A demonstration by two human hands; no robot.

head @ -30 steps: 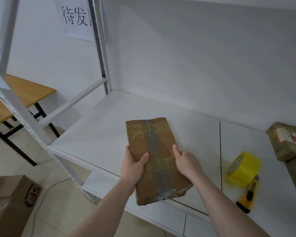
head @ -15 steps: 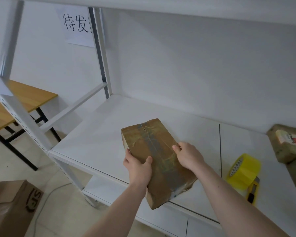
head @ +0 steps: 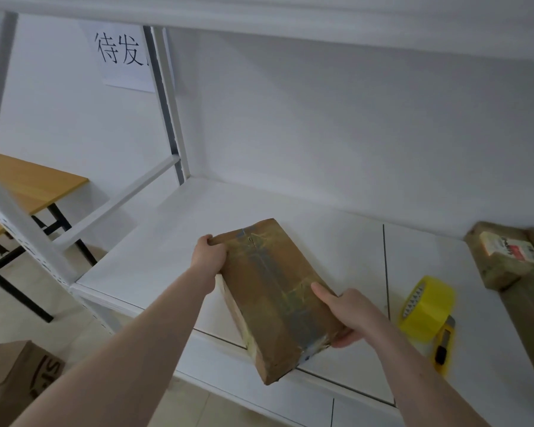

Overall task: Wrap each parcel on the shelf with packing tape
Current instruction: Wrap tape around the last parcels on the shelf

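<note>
Two hands grasp a brown taped parcel (head: 272, 291) above a white shelf (head: 336, 235). The left hand (head: 208, 252) grips its far corner, the right hand (head: 347, 309) its near side. A yellow tape roll (head: 427, 308) lies nearby.

1. The parcel (head: 272, 291) is brown with a grey-blue tape stripe.
2. The tape roll (head: 429, 309) is bright yellow.
3. The knife (head: 443, 345) is yellow and black.
4. The shelf (head: 154, 251) is white.
5. The table (head: 34, 183) is orange-brown wood.
6. The sign (head: 121, 57) is white with black characters.
</note>
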